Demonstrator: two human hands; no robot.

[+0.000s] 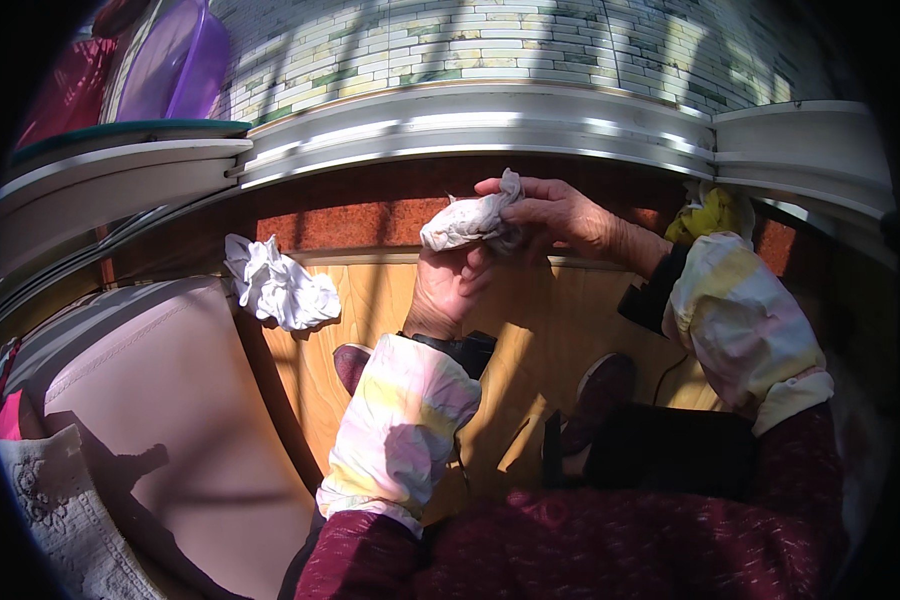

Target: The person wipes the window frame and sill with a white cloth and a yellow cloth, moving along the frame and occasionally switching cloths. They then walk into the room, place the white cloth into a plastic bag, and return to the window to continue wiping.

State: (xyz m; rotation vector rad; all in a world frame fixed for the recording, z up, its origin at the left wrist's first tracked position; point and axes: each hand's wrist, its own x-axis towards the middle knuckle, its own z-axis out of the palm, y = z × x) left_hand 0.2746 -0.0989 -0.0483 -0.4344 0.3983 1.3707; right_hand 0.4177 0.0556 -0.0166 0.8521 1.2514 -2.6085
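Note:
A crumpled, damp-looking whitish cloth [465, 223] is held between my two hands above the reddish-brown stone sill. Under it, my left hand [450, 289] is palm up, its fingers partly hidden by the bundle. From the right, my right hand [559, 210] grips the twisted end of the same cloth between thumb and fingers. Another crumpled white cloth [281, 285] lies to the left, at the corner between the wooden floor and the pink padded seat.
White sliding-door frames [480, 124] curve across the far side. Beyond them are a purple plastic basin [172, 64] and tiled flooring. A yellow bundle [709, 214] lies near my right forearm. The pink padded seat [172, 420] stands left, with a patterned towel [67, 502] on it.

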